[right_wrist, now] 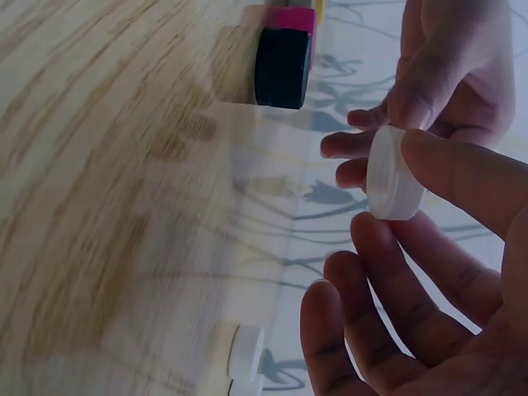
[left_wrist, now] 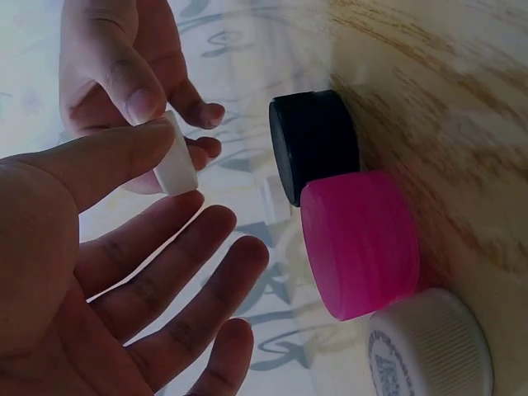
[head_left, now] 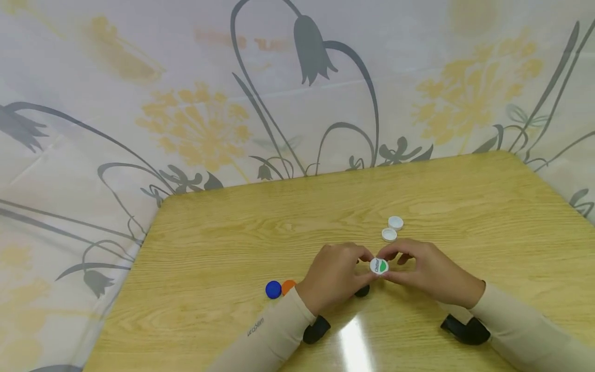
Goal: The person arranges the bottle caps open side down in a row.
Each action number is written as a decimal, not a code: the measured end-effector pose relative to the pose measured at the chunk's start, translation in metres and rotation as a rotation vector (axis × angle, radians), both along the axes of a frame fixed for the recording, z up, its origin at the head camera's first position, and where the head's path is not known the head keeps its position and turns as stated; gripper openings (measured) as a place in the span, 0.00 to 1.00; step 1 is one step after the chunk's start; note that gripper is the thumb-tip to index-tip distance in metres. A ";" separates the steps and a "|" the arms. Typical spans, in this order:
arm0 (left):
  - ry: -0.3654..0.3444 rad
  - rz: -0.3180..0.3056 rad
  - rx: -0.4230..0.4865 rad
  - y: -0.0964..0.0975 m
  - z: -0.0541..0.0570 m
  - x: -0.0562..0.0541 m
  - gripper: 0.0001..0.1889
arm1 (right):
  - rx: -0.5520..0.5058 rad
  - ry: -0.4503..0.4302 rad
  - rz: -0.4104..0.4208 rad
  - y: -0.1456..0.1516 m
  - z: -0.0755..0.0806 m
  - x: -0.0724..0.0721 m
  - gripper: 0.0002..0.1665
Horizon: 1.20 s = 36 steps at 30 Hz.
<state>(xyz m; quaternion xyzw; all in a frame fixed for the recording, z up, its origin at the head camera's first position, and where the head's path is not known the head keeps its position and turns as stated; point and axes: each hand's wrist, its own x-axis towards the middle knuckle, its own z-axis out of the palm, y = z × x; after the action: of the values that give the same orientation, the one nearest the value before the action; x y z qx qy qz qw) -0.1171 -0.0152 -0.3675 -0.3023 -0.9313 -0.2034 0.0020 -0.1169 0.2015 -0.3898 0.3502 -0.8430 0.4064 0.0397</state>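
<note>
Between my two hands is a small round white bottle cap (head_left: 378, 266), its printed top with a green mark facing up toward the head camera. My left hand (head_left: 332, 274) pinches one side of it with thumb and forefinger. Opposite, my right hand (head_left: 429, 271) pinches it the same way. In the right wrist view the cap (right_wrist: 394, 175) shows its smooth rim, held above the table. Other fingers of both hands are spread loosely. Close to the left hand stand a black cap (left_wrist: 318, 147), a pink cap (left_wrist: 363, 243) and a ribbed white cap (left_wrist: 437, 346) in a row.
Beyond the hands, two white caps, a farther one (head_left: 395, 222) and a nearer one (head_left: 389, 234), lie hollow side up. A blue cap (head_left: 273, 290) and a partly covered orange cap (head_left: 288, 287) sit left of the left wrist. A flower-patterned cloth (head_left: 279, 103) borders the wooden table (head_left: 223, 232).
</note>
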 end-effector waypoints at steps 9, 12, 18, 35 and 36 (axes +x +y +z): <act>-0.001 -0.002 -0.071 0.002 -0.004 0.004 0.14 | 0.051 -0.074 0.016 0.000 -0.004 0.000 0.14; -0.016 0.004 -0.092 0.002 -0.006 0.004 0.13 | 0.075 -0.120 0.019 0.001 -0.005 0.000 0.13; -0.034 0.008 -0.126 0.003 -0.012 0.005 0.13 | 0.101 -0.184 0.018 0.001 -0.008 0.000 0.14; 0.007 -0.002 -0.218 0.006 -0.015 0.009 0.13 | 0.122 -0.254 0.041 0.002 -0.013 0.000 0.15; 0.011 -0.003 -0.220 0.006 -0.016 0.009 0.14 | 0.118 -0.259 0.047 0.002 -0.013 -0.001 0.15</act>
<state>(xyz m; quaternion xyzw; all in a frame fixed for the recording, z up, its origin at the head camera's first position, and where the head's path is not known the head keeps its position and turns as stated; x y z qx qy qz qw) -0.1083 -0.0089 -0.3833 -0.3033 -0.9475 -0.0982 -0.0265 -0.1175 0.2034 -0.4030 0.3163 -0.8550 0.3989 -0.0996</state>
